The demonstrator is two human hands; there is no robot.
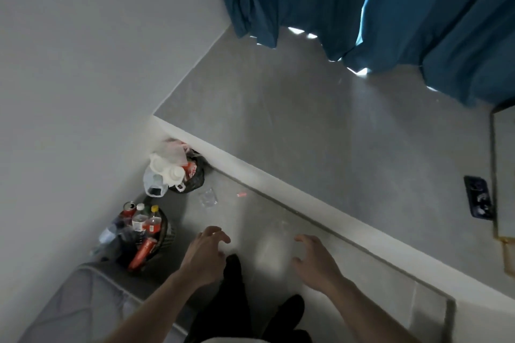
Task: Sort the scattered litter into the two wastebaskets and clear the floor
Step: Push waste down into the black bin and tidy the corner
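Note:
Two dark mesh wastebaskets stand against the left wall. The near wastebasket (167, 234) holds bottles and red cans. The far wastebasket (196, 178) is piled with white plastic containers and bags. On the floor beside the far one lie a clear plastic cup (208, 198) and a small red scrap (241, 194). My left hand (204, 255) and my right hand (315, 260) hover above the floor, fingers loosely curled, holding nothing. A faint clear plastic piece (271, 253) seems to lie between them, blurred.
A white raised ledge (278, 184) crosses the floor diagonally. Blue curtains (390, 8) hang at the back. A dark phone-like object (479, 198) lies by a gold-framed mirror (501, 175) at right. A grey mattress corner (83, 301) is at lower left. My dark-clad legs (234, 287) stand below.

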